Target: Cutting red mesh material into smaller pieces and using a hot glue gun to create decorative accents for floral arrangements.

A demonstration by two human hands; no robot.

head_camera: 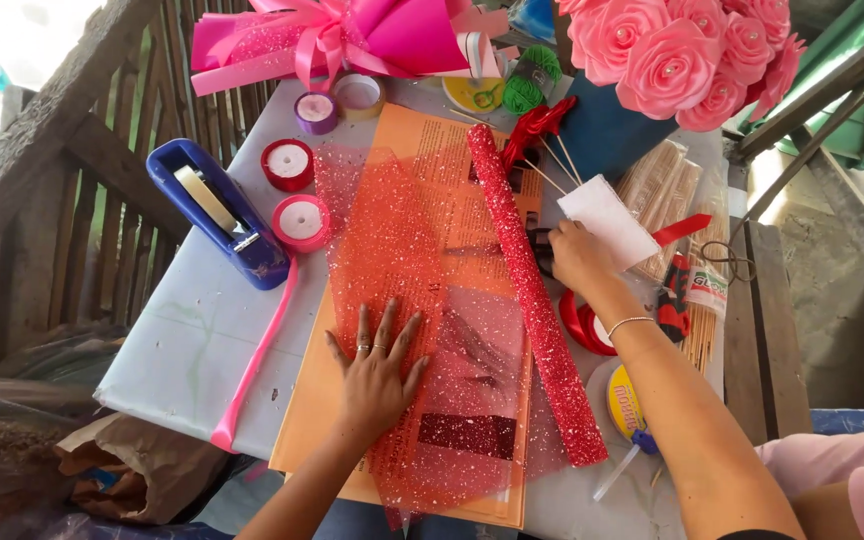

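The person's left hand [377, 375] lies flat, palm down and fingers spread wide, on a sheet of sheer red glitter mesh [422, 300] that covers an orange printed paper sheet [317, 420]; it grips nothing, only presses on the mesh. The mesh and paper lie in the middle of the pale bench [187, 345], and their near edge runs out of the bottom of the view. Just right of the hand lies a long rolled tube of red glitter mesh [537, 310], slanting from upper left to lower right across the sheets.

The right hand [580, 256] rests beyond that roll, fingers curled at the corner of a white paper card [607, 220]; whether it pinches the card or merely touches it cannot be told, since the fingertips are hidden beneath the hand. A dark object under it is too covered to make out.

A blue tape dispenser [220, 212] stands at the left, with spools of red and pink ribbon [295, 195] beside it. Pink paper roses [677, 55] and a pink wrapped bouquet [352, 40] are cut off by the top edge.
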